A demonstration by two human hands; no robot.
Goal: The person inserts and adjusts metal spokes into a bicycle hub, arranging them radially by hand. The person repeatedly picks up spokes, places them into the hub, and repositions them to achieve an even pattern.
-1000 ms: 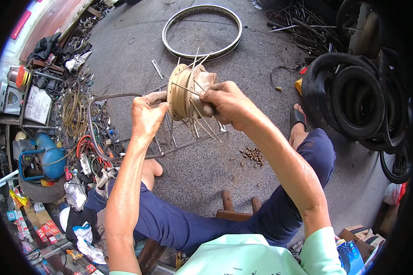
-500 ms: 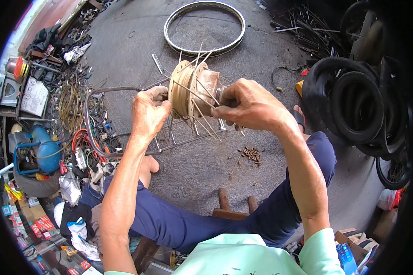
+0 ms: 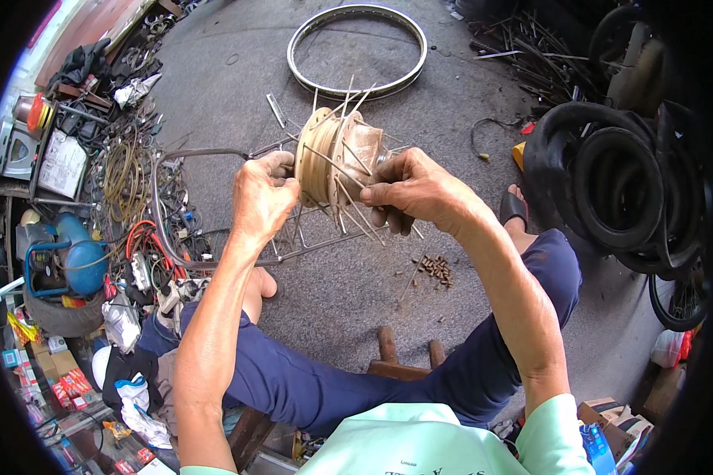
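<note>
A gold-coloured wheel hub (image 3: 315,170) with thin metal spokes through its flanges is held up in front of me, its axle lying roughly left to right. My left hand (image 3: 263,198) is closed on the hub's left side, fingertips at the flange edge. On the other side my right hand (image 3: 420,190) is closed, thumb and finger pinching the end of a spoke (image 3: 331,165) that slants across the hub. Its lower fingers curl beneath, and what they touch is partly hidden. Several other spokes fan out loosely above and below the hub.
A bare metal rim (image 3: 293,66) lies on the floor ahead. Under the hub stands a dark metal frame (image 3: 157,214). Small brass-coloured nipples (image 3: 434,271) lie in a heap nearby. Black tyres (image 3: 562,198) are piled at right; tangled cables and parts (image 3: 123,182) crowd the left.
My right hand has shifted slightly left and down along the hub's right side, its lower fingers now showing more. The hub and my left hand have barely moved.
</note>
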